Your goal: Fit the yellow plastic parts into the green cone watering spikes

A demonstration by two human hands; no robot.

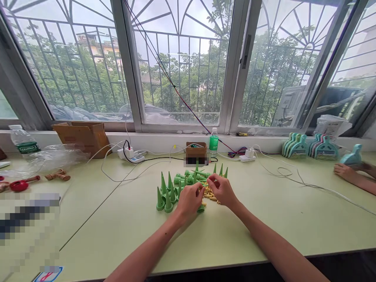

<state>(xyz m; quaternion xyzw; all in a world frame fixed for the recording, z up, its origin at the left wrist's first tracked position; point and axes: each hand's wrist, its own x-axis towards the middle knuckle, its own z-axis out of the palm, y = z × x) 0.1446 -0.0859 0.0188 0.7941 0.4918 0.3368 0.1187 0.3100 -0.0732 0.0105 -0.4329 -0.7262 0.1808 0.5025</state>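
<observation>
Several green cone-shaped pieces (168,201) stand upright at the middle of the light green table, and more green pieces lie in a heap behind them. Small yellow pieces (209,192) are piled between and behind my hands. My left hand (190,199) is at the front of the heap, fingers pinched together; what they hold is too small to name. Just to its right, my right hand (221,189) hangs over the yellow pieces with thumb and forefinger pressed together, and anything between them cannot be made out. A green piece (200,209) lies under my left hand's fingers.
Behind the heap are a small brown box (196,149), a green-labelled bottle (214,141) and cables. A carton (82,137), plastic bags and red items lie left. At right, another person's hand (346,172) is by a blue-green piece, near rows of similar ones (295,147).
</observation>
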